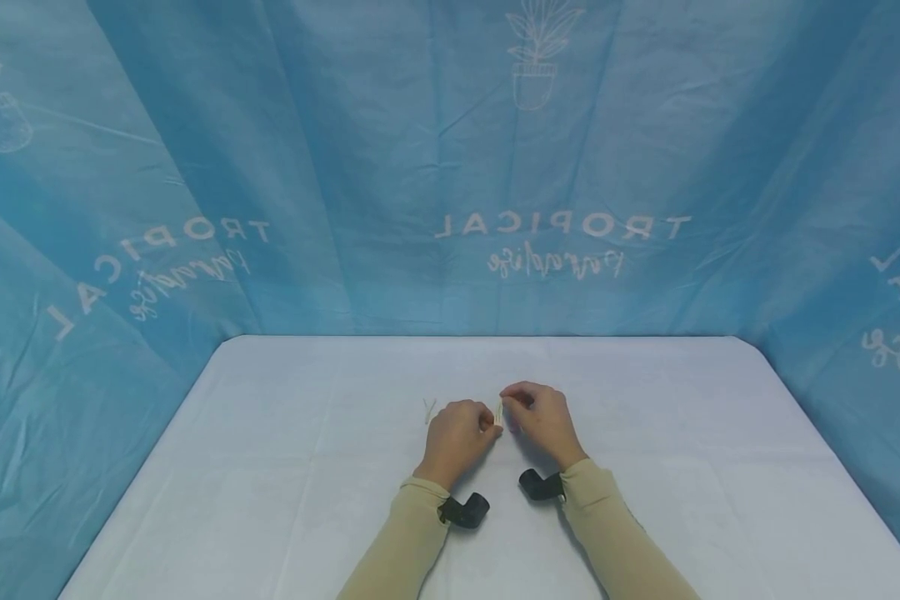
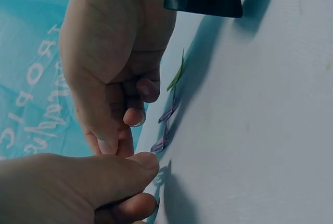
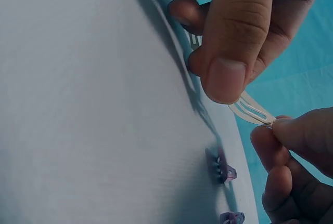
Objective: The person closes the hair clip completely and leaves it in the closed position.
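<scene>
A cream slotted hair clip (image 3: 251, 110), tapering to a narrow tip, spans the small space between the two hands. My left hand (image 1: 456, 433) holds its wide end under the thumb, which covers part of it in the right wrist view. The narrow tip is pinched by my right hand (image 1: 546, 421) between thumb and forefinger. In the left wrist view the fingers hide this clip. Close by the right hand lie small purple clips (image 3: 223, 169) and a green slender piece (image 2: 177, 74), mostly concealed behind that hand from above.
Left of the left hand, a pale thing with thin prongs (image 1: 429, 410) lies on the white tabletop (image 1: 307, 517). Blue printed curtains (image 1: 390, 283) enclose the back and sides. Each wrist carries a black camera (image 1: 465, 510).
</scene>
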The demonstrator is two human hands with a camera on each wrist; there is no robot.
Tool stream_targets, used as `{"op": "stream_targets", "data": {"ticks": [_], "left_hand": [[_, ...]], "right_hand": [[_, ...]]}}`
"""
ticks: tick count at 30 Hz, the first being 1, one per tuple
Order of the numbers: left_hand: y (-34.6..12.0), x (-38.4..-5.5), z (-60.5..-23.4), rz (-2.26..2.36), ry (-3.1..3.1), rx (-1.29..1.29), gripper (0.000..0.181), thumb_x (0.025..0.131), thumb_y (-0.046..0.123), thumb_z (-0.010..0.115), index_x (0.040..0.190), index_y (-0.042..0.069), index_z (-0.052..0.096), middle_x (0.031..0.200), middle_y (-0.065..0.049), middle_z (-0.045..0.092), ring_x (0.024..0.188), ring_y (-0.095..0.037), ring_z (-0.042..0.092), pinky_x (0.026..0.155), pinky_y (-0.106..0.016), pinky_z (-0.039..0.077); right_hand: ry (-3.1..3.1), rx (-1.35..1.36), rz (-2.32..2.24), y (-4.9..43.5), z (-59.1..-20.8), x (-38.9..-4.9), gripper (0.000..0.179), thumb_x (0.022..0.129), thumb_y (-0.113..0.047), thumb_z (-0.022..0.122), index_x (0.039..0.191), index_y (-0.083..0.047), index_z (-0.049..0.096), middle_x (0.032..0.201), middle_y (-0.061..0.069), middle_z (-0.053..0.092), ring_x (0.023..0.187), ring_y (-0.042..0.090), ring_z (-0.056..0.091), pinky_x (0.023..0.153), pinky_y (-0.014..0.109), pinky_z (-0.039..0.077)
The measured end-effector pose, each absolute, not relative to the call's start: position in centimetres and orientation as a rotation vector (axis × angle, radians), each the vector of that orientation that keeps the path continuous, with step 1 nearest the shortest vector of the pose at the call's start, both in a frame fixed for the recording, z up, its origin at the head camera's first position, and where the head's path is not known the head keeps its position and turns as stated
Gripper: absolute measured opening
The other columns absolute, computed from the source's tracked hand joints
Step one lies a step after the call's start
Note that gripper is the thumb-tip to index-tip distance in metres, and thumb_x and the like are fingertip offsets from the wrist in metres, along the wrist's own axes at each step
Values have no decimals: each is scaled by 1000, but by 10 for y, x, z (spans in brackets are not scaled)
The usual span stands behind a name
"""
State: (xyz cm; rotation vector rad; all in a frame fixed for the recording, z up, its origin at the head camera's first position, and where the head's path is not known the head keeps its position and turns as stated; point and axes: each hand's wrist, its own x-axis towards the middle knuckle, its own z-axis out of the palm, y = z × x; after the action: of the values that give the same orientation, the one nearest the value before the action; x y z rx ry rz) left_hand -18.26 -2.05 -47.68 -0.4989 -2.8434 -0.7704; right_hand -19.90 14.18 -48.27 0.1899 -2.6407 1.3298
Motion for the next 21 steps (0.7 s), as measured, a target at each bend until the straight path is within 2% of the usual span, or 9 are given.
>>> {"op": "stream_targets", "data": {"ticks": [8,13,17,21], "left_hand": [[-20,-181,-479,-701,-2839,-515,18,82,27,84,88,12,76,72,6,66,63,-8,57,57,-26,46],[-20,-181,-479,-704,-2838,-517,20,82,28,84,91,12,76,67,7,63,59,-7,54,54,-26,44],[-20,-181,-480,-722,-2837,-509,22,82,29,84,93,12,76,66,7,63,59,-7,55,54,-26,45],[-20,-181,-480,-704,-2830,-503,26,81,31,84,95,11,76,65,6,63,58,-7,55,52,-25,44]], "right_hand": [[-2655,235,1171,139,-481,-197,10,88,-5,70,96,-5,77,86,6,72,61,14,47,63,34,42],[-2669,262,1131,139,-481,-196,14,87,-1,67,96,-4,77,89,9,71,59,15,44,63,35,40],[-2686,258,1099,139,-481,-197,16,87,0,64,96,-4,77,86,7,69,64,16,45,71,39,43],[-2692,258,1097,139,-482,-199,18,86,1,63,96,-3,77,70,0,66,67,16,49,84,46,45]]}}
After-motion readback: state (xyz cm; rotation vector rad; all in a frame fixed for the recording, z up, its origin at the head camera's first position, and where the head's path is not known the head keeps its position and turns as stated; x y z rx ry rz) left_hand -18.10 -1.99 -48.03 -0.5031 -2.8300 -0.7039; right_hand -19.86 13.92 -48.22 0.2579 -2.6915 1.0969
